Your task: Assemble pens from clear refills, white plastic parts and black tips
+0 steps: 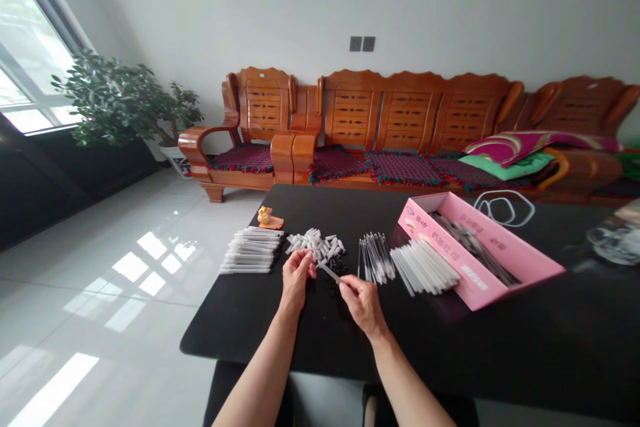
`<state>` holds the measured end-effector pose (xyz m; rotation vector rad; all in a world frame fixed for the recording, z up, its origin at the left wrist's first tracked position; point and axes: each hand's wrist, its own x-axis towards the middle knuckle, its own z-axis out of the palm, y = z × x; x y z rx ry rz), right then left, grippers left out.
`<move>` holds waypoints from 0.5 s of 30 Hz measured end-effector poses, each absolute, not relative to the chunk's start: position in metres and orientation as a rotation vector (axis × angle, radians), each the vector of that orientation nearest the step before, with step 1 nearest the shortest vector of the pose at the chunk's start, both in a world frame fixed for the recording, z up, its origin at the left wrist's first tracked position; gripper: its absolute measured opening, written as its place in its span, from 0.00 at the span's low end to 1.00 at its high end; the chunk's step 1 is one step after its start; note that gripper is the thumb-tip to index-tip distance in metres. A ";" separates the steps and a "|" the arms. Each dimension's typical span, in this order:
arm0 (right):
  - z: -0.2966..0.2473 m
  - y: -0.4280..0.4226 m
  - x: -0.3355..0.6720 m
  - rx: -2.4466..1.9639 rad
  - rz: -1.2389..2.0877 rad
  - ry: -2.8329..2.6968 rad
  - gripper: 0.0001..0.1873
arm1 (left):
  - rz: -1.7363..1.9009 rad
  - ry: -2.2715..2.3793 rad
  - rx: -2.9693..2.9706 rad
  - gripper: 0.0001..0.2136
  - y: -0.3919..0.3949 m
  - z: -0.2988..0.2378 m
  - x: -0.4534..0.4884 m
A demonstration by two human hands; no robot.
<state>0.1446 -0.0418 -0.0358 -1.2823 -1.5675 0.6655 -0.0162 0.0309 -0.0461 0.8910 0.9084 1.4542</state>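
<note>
Between the thumb and fingers of my right hand [364, 303] is one end of a translucent white pen barrel [330, 272]. It slants up and left toward my left hand [299, 278], whose fingers are pinched at its far end. Whatever small piece those fingers hold is hidden. Just beyond my hands lies a heap of short white pen caps [315, 243], with small black pieces [336, 267] beside and below it. To the right are a bundle of thin pen refills [376, 257] and a row of white barrels [425, 267]. On the left, capped-looking white pens [253, 250] lie side by side.
A pink box [530, 267] holding dark, thin items stands at the right on the black table [400, 360]. A small yellow figurine [265, 215] sits near the far left edge. Behind it are a white loop of strap [523, 210] at right and a wooden sofa [410, 110].
</note>
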 end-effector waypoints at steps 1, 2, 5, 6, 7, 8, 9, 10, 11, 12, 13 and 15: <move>-0.036 -0.042 0.144 -1.286 0.659 -1.569 0.14 | 1.437 0.905 0.908 0.17 0.030 -0.046 -0.016; -0.037 -0.041 0.144 -1.288 0.654 -1.571 0.13 | 1.422 0.900 0.922 0.17 0.029 -0.045 -0.015; -0.037 -0.041 0.144 -1.304 0.640 -1.577 0.13 | 1.392 0.884 0.948 0.16 0.026 -0.043 -0.014; -0.036 -0.040 0.144 -1.309 0.634 -1.580 0.13 | 1.386 0.883 0.958 0.16 0.025 -0.042 -0.014; -0.036 -0.040 0.144 -1.311 0.627 -1.583 0.13 | 1.380 0.887 0.970 0.16 0.024 -0.041 -0.013; -0.035 -0.040 0.144 -1.312 0.618 -1.586 0.13 | 1.373 0.893 0.983 0.16 0.024 -0.040 -0.013; -0.035 -0.040 0.144 -1.311 0.610 -1.589 0.13 | 1.368 0.898 0.996 0.16 0.023 -0.039 -0.013; -0.034 -0.040 0.144 -1.311 0.603 -1.592 0.13 | 1.365 0.904 1.006 0.16 0.023 -0.039 -0.013; -0.034 -0.041 0.144 -1.313 0.597 -1.594 0.13 | 1.366 0.909 1.011 0.16 0.023 -0.039 -0.013; -0.034 -0.041 0.144 -1.316 0.592 -1.597 0.12 | 1.370 0.914 1.008 0.17 0.023 -0.040 -0.014; -0.035 -0.041 0.144 -1.318 0.587 -1.602 0.12 | 1.375 0.921 1.001 0.17 0.024 -0.041 -0.014; -0.036 -0.041 0.143 -1.319 0.571 -1.616 0.12 | 1.381 0.931 0.977 0.18 0.025 -0.042 -0.014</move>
